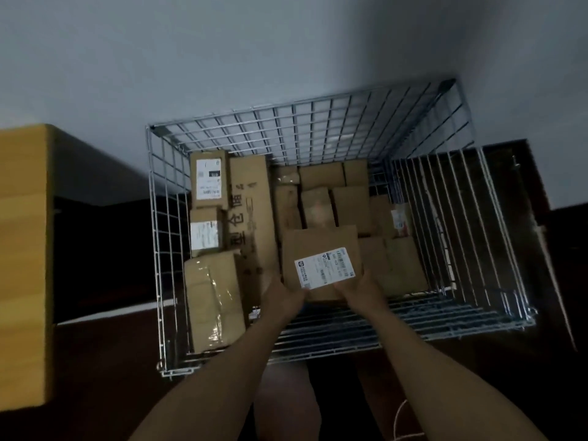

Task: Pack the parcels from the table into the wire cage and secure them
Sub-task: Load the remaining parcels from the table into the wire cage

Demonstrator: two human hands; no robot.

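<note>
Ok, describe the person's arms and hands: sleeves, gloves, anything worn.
Both forearms are bare as far as the frame shows: no sleeves, no watch or bracelet at the wrists. The left hand and right hand wear no gloves. Rings cannot be told: the fingers are mostly hidden under the labelled parcel, and the picture is dim and soft.
</note>
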